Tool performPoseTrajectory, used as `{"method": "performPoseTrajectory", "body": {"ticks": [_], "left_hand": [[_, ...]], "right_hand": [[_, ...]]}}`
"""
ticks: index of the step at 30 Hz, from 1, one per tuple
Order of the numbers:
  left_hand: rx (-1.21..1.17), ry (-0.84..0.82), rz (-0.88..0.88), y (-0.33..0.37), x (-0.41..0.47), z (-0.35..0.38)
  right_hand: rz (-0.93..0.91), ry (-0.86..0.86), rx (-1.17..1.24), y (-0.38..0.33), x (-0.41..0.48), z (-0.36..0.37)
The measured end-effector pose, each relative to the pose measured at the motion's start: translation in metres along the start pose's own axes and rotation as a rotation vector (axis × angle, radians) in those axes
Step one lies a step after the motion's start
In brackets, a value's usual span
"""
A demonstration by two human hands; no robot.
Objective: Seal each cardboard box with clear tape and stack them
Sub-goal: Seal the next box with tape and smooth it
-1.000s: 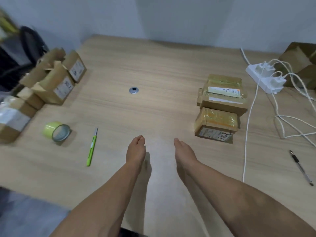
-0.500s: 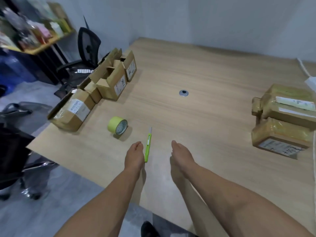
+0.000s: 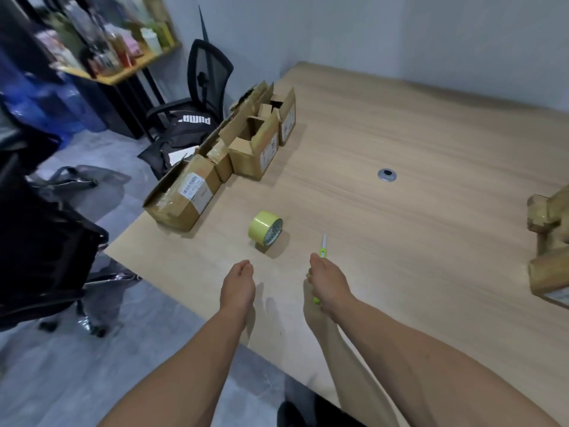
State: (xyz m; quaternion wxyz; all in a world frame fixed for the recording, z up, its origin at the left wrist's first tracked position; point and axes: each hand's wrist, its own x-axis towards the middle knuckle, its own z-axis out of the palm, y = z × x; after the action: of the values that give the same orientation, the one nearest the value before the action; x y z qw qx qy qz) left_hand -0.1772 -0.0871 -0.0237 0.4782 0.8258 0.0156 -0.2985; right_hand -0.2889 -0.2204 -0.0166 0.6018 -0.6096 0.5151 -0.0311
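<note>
Both hands are held low over the near edge of the worktop [image 3: 400,241], side by side and apart. The left hand [image 3: 238,285] is seen with its fingers together and relaxed, and nothing is held in it. The right hand [image 3: 328,280] is laid over the middle of a green utility knife [image 3: 323,245]. The knife's blade end shows beyond the fingertips and its tail shows at the wrist. Whether the knife is gripped or merely covered cannot be told.

The tape roll [image 3: 265,228] is found just beyond the hands, a little to the right of the left hand and somewhat nearer to it than to the right. It is stood on its rim, so its core axis lies level, running from far left to near right, with the open core turned towards the right hand. The knife's long axis runs near to far, with the blade pointed away.

Unsealed cardboard boxes [image 3: 255,149] are lined along the left edge, well beyond the roll, with their flaps raised. Taped boxes [image 3: 548,272] are cut off by the frame at the right.

A short forward reach by the left hand is judged to be all the roll requires. The boxes would call for a longer stretch to the far left.
</note>
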Motion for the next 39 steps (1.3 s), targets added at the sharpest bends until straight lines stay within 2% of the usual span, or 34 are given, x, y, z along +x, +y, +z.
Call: {"method": "performPoseTrajectory", "body": {"ticks": [11,15,18,25,34,39], "left_hand": [[-0.025,0.104,-0.026,0.02,0.023,-0.004],[-0.063,0.144,-0.043,0.021,0.03,-0.013],[-0.086,0.16,-0.059,0.016,0.036,-0.026],[-0.194,0.249,-0.109,0.011,0.069,-0.072],[-0.329,0.309,-0.205,0.018,0.152,-0.171],[-0.382,0.266,-0.185,0.04,0.196,-0.207]], "right_hand": [[-0.084,-0.027,0.033,-0.04,0.035,-0.016],[-0.203,-0.069,0.07,-0.063,0.033,0.0],[-0.22,-0.155,0.097,-0.075,0.028,0.026],[-0.133,-0.361,0.068,-0.091,0.031,0.097],[0.208,-0.358,0.053,-0.118,0.064,0.19],[0.221,-0.366,0.142,-0.144,0.079,0.236]]}}
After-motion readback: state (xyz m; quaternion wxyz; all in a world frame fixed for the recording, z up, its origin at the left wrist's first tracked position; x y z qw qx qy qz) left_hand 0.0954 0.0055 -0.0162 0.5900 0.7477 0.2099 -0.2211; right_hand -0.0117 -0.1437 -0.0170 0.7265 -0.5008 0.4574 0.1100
